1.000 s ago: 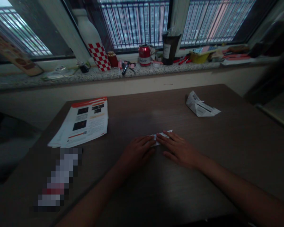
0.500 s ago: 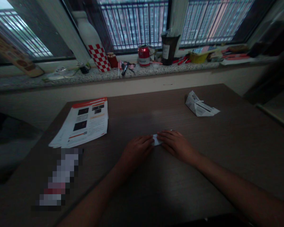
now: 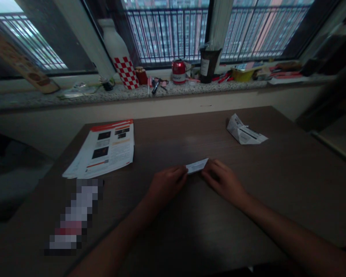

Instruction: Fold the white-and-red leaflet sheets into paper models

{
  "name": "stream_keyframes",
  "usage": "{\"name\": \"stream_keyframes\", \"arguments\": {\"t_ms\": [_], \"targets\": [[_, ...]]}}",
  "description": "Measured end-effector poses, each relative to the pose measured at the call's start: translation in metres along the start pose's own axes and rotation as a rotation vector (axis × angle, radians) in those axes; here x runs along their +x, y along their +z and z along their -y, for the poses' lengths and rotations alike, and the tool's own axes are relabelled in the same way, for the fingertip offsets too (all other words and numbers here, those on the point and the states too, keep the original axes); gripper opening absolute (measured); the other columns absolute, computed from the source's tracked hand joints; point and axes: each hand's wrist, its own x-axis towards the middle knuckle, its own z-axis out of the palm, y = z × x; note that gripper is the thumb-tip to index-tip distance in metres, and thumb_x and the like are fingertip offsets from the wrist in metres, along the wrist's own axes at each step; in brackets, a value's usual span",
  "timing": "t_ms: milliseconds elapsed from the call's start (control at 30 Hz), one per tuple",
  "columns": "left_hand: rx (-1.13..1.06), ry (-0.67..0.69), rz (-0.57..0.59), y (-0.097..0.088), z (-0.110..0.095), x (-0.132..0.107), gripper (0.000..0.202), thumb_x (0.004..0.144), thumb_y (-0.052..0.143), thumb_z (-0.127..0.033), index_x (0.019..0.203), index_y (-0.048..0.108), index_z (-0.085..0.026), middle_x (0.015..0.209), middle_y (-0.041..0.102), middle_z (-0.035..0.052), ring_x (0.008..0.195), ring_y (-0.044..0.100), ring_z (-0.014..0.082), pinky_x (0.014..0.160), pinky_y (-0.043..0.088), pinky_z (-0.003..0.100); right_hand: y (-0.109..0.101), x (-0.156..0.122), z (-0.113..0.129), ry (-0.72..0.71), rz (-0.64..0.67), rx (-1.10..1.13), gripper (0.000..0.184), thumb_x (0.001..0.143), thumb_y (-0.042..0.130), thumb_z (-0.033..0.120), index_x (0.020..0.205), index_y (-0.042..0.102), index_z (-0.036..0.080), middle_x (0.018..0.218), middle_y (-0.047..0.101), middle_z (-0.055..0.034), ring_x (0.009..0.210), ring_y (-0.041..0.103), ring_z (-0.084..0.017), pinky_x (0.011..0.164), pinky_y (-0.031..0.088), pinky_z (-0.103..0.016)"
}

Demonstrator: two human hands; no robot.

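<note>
A small strip of folded white paper (image 3: 196,166) with faint print lies at the middle of the brown table, between my hands. My left hand (image 3: 168,182) has its fingers closed on the left end of the paper. At the right end, my right hand (image 3: 222,177) pinches the paper's edge between thumb and fingers. Most of the strip's top face shows; its two ends are partly hidden under the fingertips. Farther back on the right sits a folded paper shape (image 3: 243,132) with printed lines, standing partly upright.
A stack of printed sheets (image 3: 112,148) lies at the table's left, with a pixelated item (image 3: 75,217) nearer me. Along the windowsill (image 3: 89,99) stand a checkered bottle (image 3: 125,71), a red can (image 3: 178,72), a dark cup (image 3: 208,65) and a yellow container (image 3: 243,74).
My right hand has slid right, from lying flat over the paper to pinching its right end. More of the paper now shows. The left hand has barely moved. The view has shifted slightly.
</note>
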Motion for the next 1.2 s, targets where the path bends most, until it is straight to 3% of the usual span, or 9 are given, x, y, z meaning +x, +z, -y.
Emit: {"name": "stream_keyframes", "arguments": {"t_ms": [100,233,333,467,667,800,1033,1200], "targets": [[-0.009,-0.044,-0.011,-0.002,-0.001,0.001,0.021,0.103,0.060,-0.027,0.119,0.074,-0.024,0.115,0.080,0.0053,0.095,0.079,0.0243,0.081,0.062,0.036,0.006,-0.002,0.004,0.145,0.041,0.166,0.018,0.103,0.059,0.039,0.096,0.066,0.024,0.090,0.070,-0.0045,0.083,0.068,-0.022,0.075,0.057,-0.035],[-0.066,-0.119,-0.060,-0.003,-0.001,0.000,0.016,0.101,0.063,-0.030,0.111,0.074,-0.025,0.107,0.081,0.0036,0.090,0.079,0.0232,0.079,0.061,0.033,0.022,-0.004,0.002,0.379,0.098,0.484,0.032,0.099,0.061,0.054,0.096,0.067,0.022,0.085,0.073,-0.0037,0.079,0.073,-0.021,0.071,0.061,-0.035],[-0.096,-0.146,-0.096,-0.003,0.000,-0.002,0.013,0.101,0.064,-0.031,0.108,0.073,-0.025,0.104,0.081,0.0033,0.088,0.078,0.0227,0.079,0.059,0.032,0.029,-0.001,0.001,0.489,0.147,0.670,0.041,0.095,0.066,0.061,0.100,0.069,0.021,0.091,0.075,-0.0063,0.085,0.076,-0.022,0.077,0.065,-0.038],[-0.114,-0.138,-0.136,0.001,0.002,-0.003,0.014,0.104,0.060,-0.031,0.104,0.073,-0.024,0.103,0.080,0.0037,0.087,0.077,0.0214,0.078,0.058,0.031,0.034,0.005,0.006,0.571,0.140,0.844,0.043,0.089,0.075,0.060,0.108,0.069,0.022,0.103,0.076,-0.0074,0.096,0.078,-0.023,0.091,0.065,-0.043],[-0.204,-0.138,-0.173,0.003,0.000,-0.007,0.012,0.104,0.061,-0.029,0.106,0.072,-0.024,0.104,0.078,0.0034,0.090,0.076,0.0213,0.079,0.057,0.032,0.046,0.012,0.012,0.538,0.033,0.965,0.034,0.092,0.075,0.052,0.106,0.063,0.024,0.113,0.073,-0.0075,0.112,0.074,-0.025,0.105,0.060,-0.047],[-0.324,-0.132,-0.230,0.000,-0.004,-0.008,0.012,0.100,0.067,-0.025,0.111,0.072,-0.024,0.109,0.075,0.0037,0.095,0.074,0.0202,0.085,0.059,0.033,0.051,0.018,0.016,0.498,-0.016,0.975,0.030,0.092,0.075,0.047,0.104,0.059,0.025,0.112,0.073,-0.0069,0.110,0.073,-0.024,0.106,0.059,-0.046],[-0.400,-0.053,-0.283,0.002,0.002,-0.008,0.022,0.099,0.068,-0.021,0.120,0.073,-0.024,0.130,0.069,0.0080,0.119,0.069,0.0229,0.102,0.057,0.039,0.052,0.026,0.020,0.458,-0.036,0.997,0.046,0.084,0.081,0.039,0.122,0.060,0.025,0.130,0.072,-0.0114,0.121,0.070,-0.028,0.108,0.054,-0.048],[-0.473,-0.028,-0.274,-0.002,0.000,-0.008,0.023,0.097,0.070,-0.021,0.118,0.076,-0.026,0.128,0.072,0.0079,0.115,0.072,0.0240,0.099,0.059,0.040,0.051,0.022,0.017,0.468,-0.014,1.064,0.049,0.082,0.085,0.034,0.124,0.062,0.026,0.131,0.072,-0.0084,0.112,0.074,-0.026,0.104,0.056,-0.045]]}}
